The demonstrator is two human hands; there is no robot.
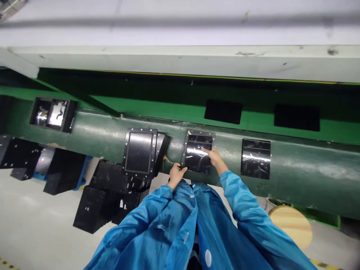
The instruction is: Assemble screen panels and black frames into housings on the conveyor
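Observation:
A framed black panel (pixel 198 160) with a row of holes along its grey rim lies flat on the green bench. My left hand (pixel 176 174) is at its lower left corner, with thumb and fingertips closed around the corner. Over its glossy face reaches my right hand (pixel 215 156), index finger stretched out and touching or just above the surface; the other fingers are partly curled. To the left is a stack of similar framed panels (pixel 139 152), slightly fanned out. A glossy black panel (pixel 255 159) lies apart on the right.
The green bench (pixel 303 165) runs under a white shelf edge (pixel 180 62). A dark box (pixel 53 114) sits far left. Black panels (pixel 92 204) are piled below the bench's front edge. A round wooden stool (pixel 291 227) stands at lower right. Two dark rectangles (pixel 223 111) show along the back.

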